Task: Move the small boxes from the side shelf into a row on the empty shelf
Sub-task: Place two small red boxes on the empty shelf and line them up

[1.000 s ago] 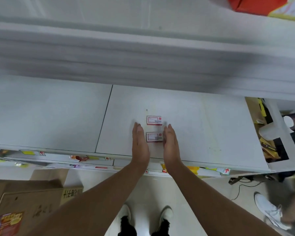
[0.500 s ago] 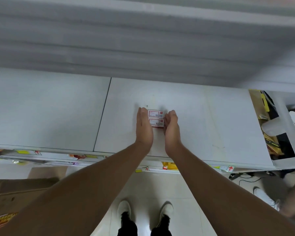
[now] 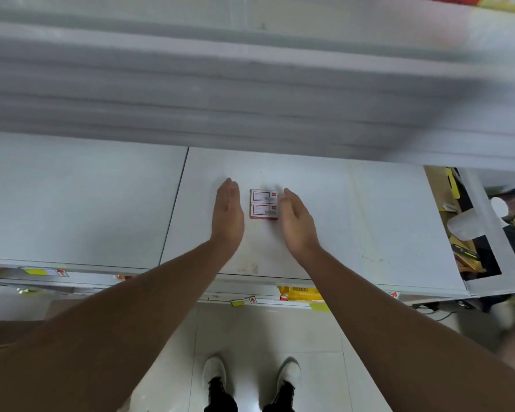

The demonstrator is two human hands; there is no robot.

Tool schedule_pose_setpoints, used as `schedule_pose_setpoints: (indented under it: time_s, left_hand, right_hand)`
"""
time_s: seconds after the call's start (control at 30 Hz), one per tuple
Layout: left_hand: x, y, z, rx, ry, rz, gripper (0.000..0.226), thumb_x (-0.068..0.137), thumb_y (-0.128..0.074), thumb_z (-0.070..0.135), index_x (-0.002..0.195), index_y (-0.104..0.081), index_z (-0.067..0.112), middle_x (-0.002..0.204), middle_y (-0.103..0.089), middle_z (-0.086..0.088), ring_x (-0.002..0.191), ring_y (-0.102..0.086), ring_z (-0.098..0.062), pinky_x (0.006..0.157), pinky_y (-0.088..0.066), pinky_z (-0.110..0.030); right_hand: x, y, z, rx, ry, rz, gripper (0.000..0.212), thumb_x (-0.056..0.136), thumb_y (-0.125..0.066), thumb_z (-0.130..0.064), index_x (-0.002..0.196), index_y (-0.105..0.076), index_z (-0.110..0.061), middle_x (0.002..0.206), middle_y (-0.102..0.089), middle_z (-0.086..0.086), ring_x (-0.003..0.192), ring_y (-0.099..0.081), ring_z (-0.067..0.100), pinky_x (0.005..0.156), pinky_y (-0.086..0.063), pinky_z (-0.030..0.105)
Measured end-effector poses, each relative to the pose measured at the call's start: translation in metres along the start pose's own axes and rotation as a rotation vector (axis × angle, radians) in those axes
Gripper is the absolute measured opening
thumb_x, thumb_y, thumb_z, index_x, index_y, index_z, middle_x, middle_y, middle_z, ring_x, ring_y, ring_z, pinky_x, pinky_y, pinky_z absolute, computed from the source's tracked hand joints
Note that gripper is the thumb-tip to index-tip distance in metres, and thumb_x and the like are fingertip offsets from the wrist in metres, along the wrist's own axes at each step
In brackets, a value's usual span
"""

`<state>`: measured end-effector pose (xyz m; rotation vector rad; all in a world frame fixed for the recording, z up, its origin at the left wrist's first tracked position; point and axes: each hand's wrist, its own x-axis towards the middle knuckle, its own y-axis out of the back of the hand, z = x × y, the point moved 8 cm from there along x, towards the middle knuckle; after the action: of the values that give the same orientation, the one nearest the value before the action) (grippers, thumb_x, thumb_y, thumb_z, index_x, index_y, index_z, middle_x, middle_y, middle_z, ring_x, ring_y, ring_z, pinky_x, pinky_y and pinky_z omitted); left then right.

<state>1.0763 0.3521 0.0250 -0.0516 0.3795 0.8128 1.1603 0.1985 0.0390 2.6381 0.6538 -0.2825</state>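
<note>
Boxes (image 3: pixel 264 204) between flat, apart hands (image 3: pixel 228 214) (image 3: pixel 295 223), untouched.

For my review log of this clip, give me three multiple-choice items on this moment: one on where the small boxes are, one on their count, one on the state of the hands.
1. Where do the small boxes lie?
A. On the floor
B. On the white shelf, between the hands
C. In the left hand

2. How many boxes are there?
A. Two
B. Four
C. Six

3. How are the hands?
A. Both fists closed
B. Right hand gripping a box
C. Both open, flat, flanking the boxes

Key: 1 B, they rest on the shelf board; 2 A, two labelled tops touch; 3 C, fingers are extended and nothing is gripped.
</note>
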Motion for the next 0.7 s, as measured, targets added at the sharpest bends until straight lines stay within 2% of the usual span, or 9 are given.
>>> schedule_pose_setpoints:
  time_s: [0.07,0.1,0.2,0.3,0.5,0.6,0.7]
  left_hand:
    - [-0.005,0.014,0.003,0.247,-0.067,-0.050,0.056,0.115,-0.040,0.048,0.165,-0.040,0.022,0.167,-0.045,0.004,0.152,-0.042,-0.016,0.118,-0.027,-0.025]
    - [-0.007,0.018,0.000,0.355,-0.079,-0.097,0.059,0.113,-0.042,0.053,0.164,-0.041,0.022,0.166,-0.046,0.002,0.151,-0.044,-0.018,0.118,-0.030,-0.028]
    - [-0.020,0.029,-0.009,0.607,-0.086,-0.244,0.077,0.101,-0.046,0.069,0.162,-0.044,0.022,0.166,-0.046,-0.004,0.150,-0.047,-0.025,0.124,-0.038,-0.046]
    - [-0.039,0.040,-0.009,0.839,-0.118,-0.298,0.071,0.103,-0.048,0.067,0.160,-0.046,0.024,0.167,-0.045,-0.003,0.152,-0.045,-0.026,0.124,-0.037,-0.046]
    - [-0.090,0.058,0.014,1.145,-0.163,-0.230,0.067,0.104,-0.047,0.069,0.161,-0.044,0.034,0.168,-0.043,0.002,0.152,-0.042,-0.023,0.120,-0.041,-0.050]
    - [-0.117,0.067,0.022,1.145,-0.125,-0.163,0.070,0.103,-0.047,0.070,0.162,-0.042,0.035,0.168,-0.041,0.002,0.153,-0.040,-0.024,0.121,-0.040,-0.049]
    - [-0.143,0.078,0.029,1.141,-0.095,-0.108,0.070,0.103,-0.047,0.069,0.163,-0.041,0.034,0.169,-0.039,0.001,0.154,-0.038,-0.025,0.121,-0.040,-0.049]
  right_hand:
    - [-0.007,0.008,0.000,-0.092,0.026,-0.021,0.054,0.110,-0.040,-0.057,0.154,-0.053,-0.030,0.153,-0.057,-0.007,0.139,-0.052,0.014,0.111,-0.036,0.030]
    - [-0.011,0.012,0.001,-0.136,0.017,-0.045,0.056,0.107,-0.042,-0.060,0.154,-0.053,-0.030,0.154,-0.057,-0.007,0.141,-0.051,0.015,0.113,-0.036,0.031]
    - [-0.026,0.021,-0.002,-0.283,0.028,-0.154,0.069,0.097,-0.046,-0.071,0.154,-0.053,-0.032,0.156,-0.056,-0.006,0.142,-0.052,0.019,0.120,-0.039,0.042]
    - [-0.041,0.030,-0.006,-0.538,0.093,-0.234,0.065,0.101,-0.051,-0.065,0.156,-0.050,-0.031,0.158,-0.052,-0.002,0.141,-0.053,0.023,0.115,-0.044,0.041]
    - [-0.067,0.047,-0.015,-0.895,0.203,-0.300,0.074,0.092,-0.054,-0.069,0.156,-0.050,-0.032,0.158,-0.049,-0.001,0.144,-0.045,0.024,0.112,-0.047,0.045]
    - [-0.084,0.045,-0.028,-1.048,0.346,-0.306,0.078,0.090,-0.053,-0.073,0.155,-0.051,-0.031,0.153,-0.053,-0.001,0.144,-0.042,0.025,0.113,-0.045,0.047]
    - [-0.102,0.040,-0.039,-1.085,0.395,-0.343,0.079,0.087,-0.054,-0.074,0.155,-0.048,-0.033,0.153,-0.051,-0.001,0.142,-0.043,0.025,0.110,-0.046,0.049]
